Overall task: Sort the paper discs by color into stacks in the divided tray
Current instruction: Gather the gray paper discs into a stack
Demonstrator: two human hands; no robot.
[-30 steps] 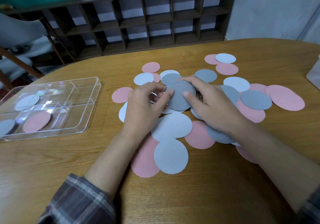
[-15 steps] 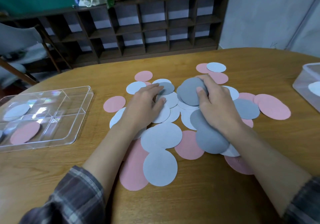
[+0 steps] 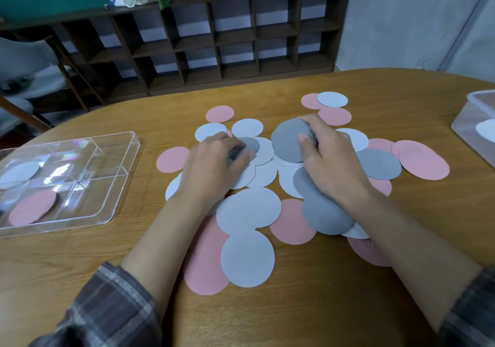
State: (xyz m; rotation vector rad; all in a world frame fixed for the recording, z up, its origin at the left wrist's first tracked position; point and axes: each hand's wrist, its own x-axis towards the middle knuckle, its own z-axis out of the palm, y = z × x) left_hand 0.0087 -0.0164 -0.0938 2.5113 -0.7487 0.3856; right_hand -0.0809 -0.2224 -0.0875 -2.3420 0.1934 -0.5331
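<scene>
Left hand (image 3: 214, 169) has slid onto the small grey disc (image 3: 251, 144), grip now curling around its near edge. Right hand (image 3: 332, 164) is pinching the big grey disc (image 3: 286, 143), thumb on top, tilting it above the pile (image 3: 249, 210) on the table (image 3: 321, 306).

Soft, even indoor light fell on your surface (image 3: 321, 306); shadows beneath your forearms (image 3: 160, 239) were faint. Rainbow glare marked the clear tray (image 3: 128, 172). Wide-angle distortion bowed the shelf (image 3: 212, 38); your sleeves (image 3: 101, 314) were blurred.
</scene>
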